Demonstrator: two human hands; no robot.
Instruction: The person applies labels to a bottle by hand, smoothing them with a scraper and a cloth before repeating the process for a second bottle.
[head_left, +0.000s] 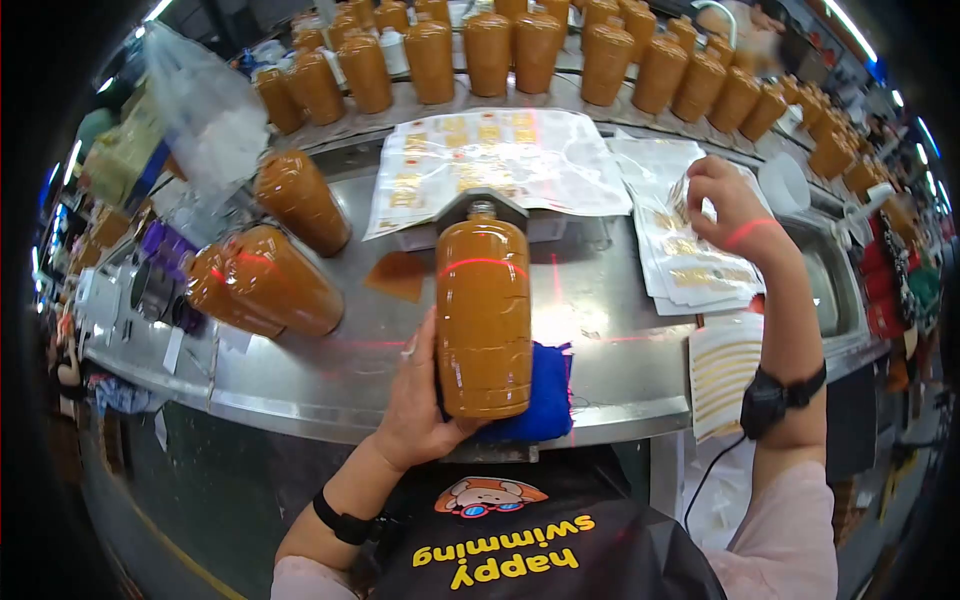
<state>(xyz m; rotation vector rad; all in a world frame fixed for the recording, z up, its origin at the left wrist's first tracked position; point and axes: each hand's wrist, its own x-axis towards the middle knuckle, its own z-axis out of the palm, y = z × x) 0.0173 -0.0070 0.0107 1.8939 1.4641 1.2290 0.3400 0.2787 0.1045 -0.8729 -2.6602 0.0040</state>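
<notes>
My left hand (415,405) is wrapped round the lower part of a glossy brown ceramic bottle (485,330). The bottle lies tilted, its neck pointing away from me into a notched dark rest (508,213). A folded blue cloth (550,395) sits under its base on the steel table. Above a stack of white decal sheets with gold print (690,255), my right hand (728,208) has its fingers pinched together; what they hold, if anything, is too small to make out. A large glossy decal sheet (500,150) lies behind the bottle.
Several brown bottles (285,280) lean at the left of the steel table (610,350). Rows of similar bottles (487,55) line the shelf behind. A brown triangular scraper (397,275) lies near the rest. At the right are a strip sheet (725,375) and a sink (830,280).
</notes>
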